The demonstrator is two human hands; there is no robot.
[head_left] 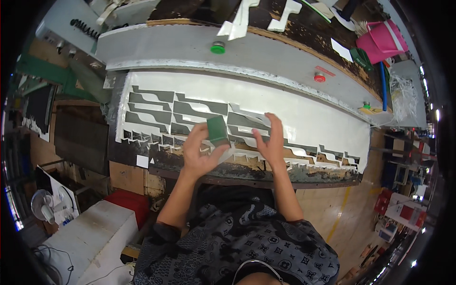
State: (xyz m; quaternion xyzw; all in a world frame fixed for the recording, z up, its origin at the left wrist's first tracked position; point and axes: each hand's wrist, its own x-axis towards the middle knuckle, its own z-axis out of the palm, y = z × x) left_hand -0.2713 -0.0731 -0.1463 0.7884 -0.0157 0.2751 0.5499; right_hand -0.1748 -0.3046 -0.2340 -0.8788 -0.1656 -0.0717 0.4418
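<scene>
We identify a factory workshop: a grey machine beam [270, 52] carries a green push-button [218, 48] and a red push-button [319, 77], a white sheet [304, 107] shows repeated cut-outs, and a yellow line [339, 213] marks the floor [313, 202].

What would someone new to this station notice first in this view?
Probably the long white sheet across the middle, with rows of curved dark gaps in it. Over it, the left hand holds a green block, while the right hand is open beside it. Then come the pink bucket at upper right and a red button on the grey beam beyond the sheet.
</scene>
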